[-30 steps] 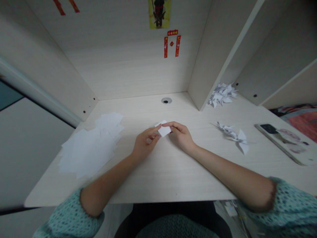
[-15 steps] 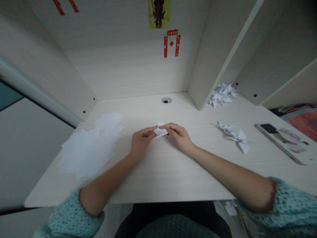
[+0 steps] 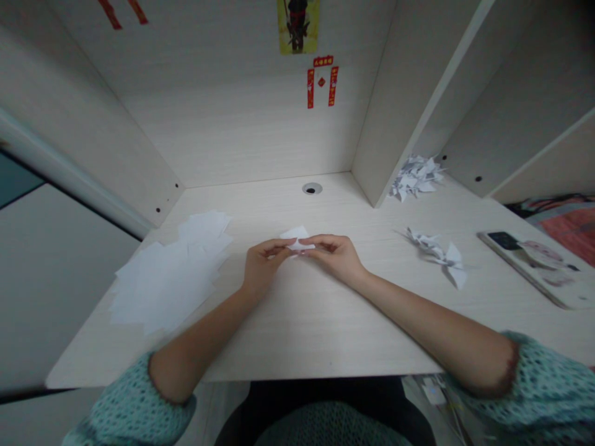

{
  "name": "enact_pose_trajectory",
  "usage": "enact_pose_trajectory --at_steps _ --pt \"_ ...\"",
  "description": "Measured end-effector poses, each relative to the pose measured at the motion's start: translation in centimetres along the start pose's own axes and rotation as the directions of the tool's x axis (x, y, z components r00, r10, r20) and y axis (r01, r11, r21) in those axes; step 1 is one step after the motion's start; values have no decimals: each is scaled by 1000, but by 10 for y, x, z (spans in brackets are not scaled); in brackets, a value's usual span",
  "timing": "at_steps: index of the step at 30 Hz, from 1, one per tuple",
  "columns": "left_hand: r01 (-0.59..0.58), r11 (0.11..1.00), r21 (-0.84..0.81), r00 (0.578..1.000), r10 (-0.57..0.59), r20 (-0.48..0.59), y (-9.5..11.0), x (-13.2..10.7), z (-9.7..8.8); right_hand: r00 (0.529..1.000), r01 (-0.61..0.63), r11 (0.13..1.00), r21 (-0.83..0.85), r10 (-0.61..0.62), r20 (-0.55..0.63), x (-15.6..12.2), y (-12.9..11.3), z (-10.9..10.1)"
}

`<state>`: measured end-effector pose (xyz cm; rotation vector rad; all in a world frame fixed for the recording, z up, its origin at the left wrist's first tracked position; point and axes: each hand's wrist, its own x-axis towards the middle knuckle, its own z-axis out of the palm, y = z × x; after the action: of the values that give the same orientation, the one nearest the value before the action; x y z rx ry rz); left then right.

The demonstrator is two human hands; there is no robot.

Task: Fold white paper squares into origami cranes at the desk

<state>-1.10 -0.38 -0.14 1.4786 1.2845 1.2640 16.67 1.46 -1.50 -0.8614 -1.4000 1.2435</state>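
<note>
A small folded piece of white paper (image 3: pixel 294 233) is pinched between my two hands above the middle of the desk. My left hand (image 3: pixel 264 263) grips its left side with thumb and forefinger. From the other side, my right hand (image 3: pixel 337 257) closes thumb and fingers on it. The fingertips of both hands nearly meet and hide part of the folds. Left of my hands lies a spread pile of white paper sheets (image 3: pixel 171 279). Several folded paper figures (image 3: pixel 437 251), shaped like cranes, lie to the right.
A phone (image 3: pixel 539 266) lies on the right of the desk (image 3: pixel 325 334). Behind an upright divider (image 3: pixel 418 93) is a heap of folded white paper (image 3: pixel 416 176). A round cable hole (image 3: pixel 312 188) is near the back wall. Red cloth (image 3: pixel 571 229) shows at far right.
My right thumb and fingers have shifted on the paper, closing in toward my left fingertips. The paper has turned slightly and its near flap is more covered.
</note>
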Motion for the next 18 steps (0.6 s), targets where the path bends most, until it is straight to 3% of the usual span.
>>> enact_pose_trajectory --at_steps 4,11,18 --pt "18 999 -44 1000 -19 -22 2 1 2 997 -74 993 88 74 8 0 -2 3" --pt "43 996 -84 997 -49 -65 6 1 3 990 -72 997 -28 68 -123 3 -1 -2" --pt "30 992 -126 997 -40 -72 7 2 3 999 -24 1000 3 24 -26 2 1 -1"
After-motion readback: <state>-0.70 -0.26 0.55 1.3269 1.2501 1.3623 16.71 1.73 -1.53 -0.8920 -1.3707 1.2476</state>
